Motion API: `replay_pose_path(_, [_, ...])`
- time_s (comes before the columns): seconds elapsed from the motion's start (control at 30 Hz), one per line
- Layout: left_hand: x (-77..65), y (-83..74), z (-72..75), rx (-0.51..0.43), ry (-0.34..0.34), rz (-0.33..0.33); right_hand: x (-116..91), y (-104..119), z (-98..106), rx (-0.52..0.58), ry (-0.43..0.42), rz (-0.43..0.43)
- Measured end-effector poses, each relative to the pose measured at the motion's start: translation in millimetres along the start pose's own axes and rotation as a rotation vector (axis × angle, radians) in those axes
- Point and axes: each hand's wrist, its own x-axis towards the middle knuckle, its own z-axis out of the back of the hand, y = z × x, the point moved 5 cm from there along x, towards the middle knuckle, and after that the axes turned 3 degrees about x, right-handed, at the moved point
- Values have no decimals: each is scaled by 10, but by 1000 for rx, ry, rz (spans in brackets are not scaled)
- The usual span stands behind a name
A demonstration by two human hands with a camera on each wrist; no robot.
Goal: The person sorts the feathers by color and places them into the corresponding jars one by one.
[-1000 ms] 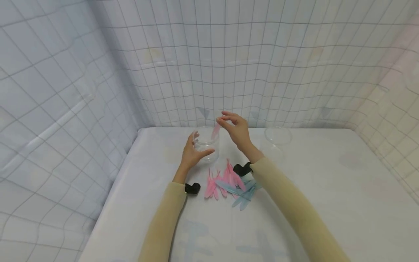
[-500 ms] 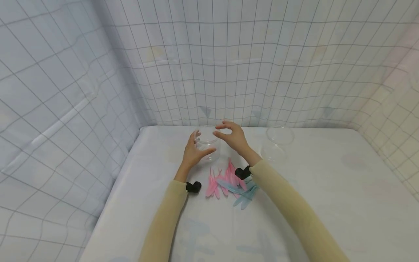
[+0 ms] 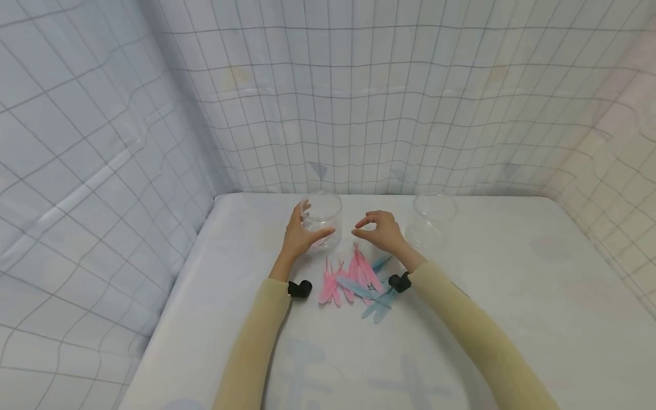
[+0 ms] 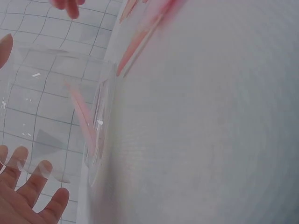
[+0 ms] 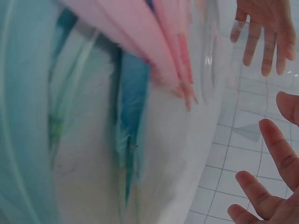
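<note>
My left hand (image 3: 298,236) holds a clear round jar (image 3: 328,216) that stands on the table, its fingers round the far side and its thumb across the near side. Inside that jar a pink feather (image 4: 83,116) leans against the wall, as the left wrist view shows. To the right of the jar, my right hand (image 3: 383,232) hovers with loosely bent fingers and nothing between thumb and fingertips. Below it lie pink feathers (image 3: 361,269) and blue feathers (image 3: 378,310), partly overlapping; the right wrist view shows them close up.
A second clear jar (image 3: 433,222) stands on the white table (image 3: 512,285), right of my right hand. Grid-patterned cloth (image 3: 379,102) hangs along the back and both sides of the table.
The right hand has let a pink feather go into the jar, then moved out from over the rim, down and to the right. The left hand stays on the jar.
</note>
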Motion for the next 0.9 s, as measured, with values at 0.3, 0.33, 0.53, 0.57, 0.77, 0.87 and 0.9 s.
replay_pose_path(0.3, [1,-2,14,-3,10,4,-13,-200,-187,-227,110,-125])
replay_pose_path(0.33, [1,-1,12,-1,11,6,-8,-204,-207,-255,117,-128])
replay_pose_path(0.53, [-11,-7,9,3,11,13,33,-235,-323,-360,145,-177])
replay_pose_path(0.57, [-13,-8,8,3,10,14,36,-235,-336,-369,148,-182])
replay_pose_path(0.77, [-22,-19,12,0,9,16,24,-201,-376,-407,145,-182])
replay_pose_path(0.87, [-20,-21,10,-3,8,13,4,-180,-385,-415,152,-190])
replay_pose_path(0.9, [-19,-20,8,-4,7,11,-2,-173,-386,-415,154,-192])
